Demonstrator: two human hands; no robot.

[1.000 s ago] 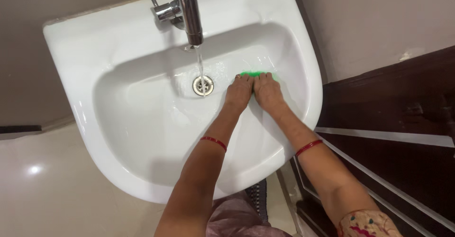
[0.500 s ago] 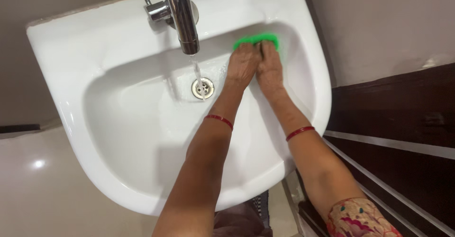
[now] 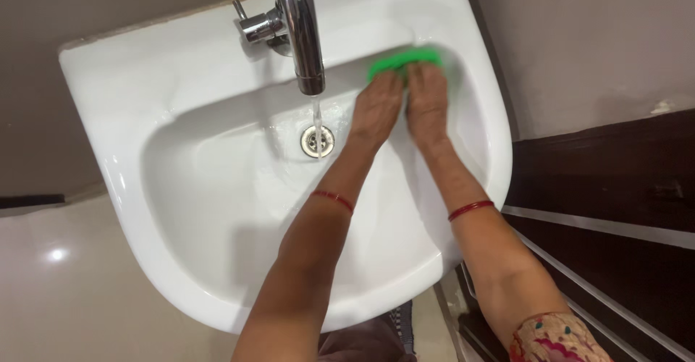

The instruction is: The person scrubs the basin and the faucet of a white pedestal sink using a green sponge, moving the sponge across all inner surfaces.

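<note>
Now you scrub the white sink (image 3: 181,210) at its far right wall.
From the head camera, your left hand (image 3: 378,108) and right hand (image 3: 427,105) lie side by side, pressed flat on the green scrubber (image 3: 402,59), while the tap (image 3: 304,29) runs; the scrubbing likely wants steady pressure along the curve.

A chrome tap (image 3: 304,29) runs a thin stream of water (image 3: 317,119) onto the steel drain (image 3: 317,140). Dark wooden cabinet (image 3: 615,195) stands right; glossy beige floor (image 3: 65,289) lies left.
</note>
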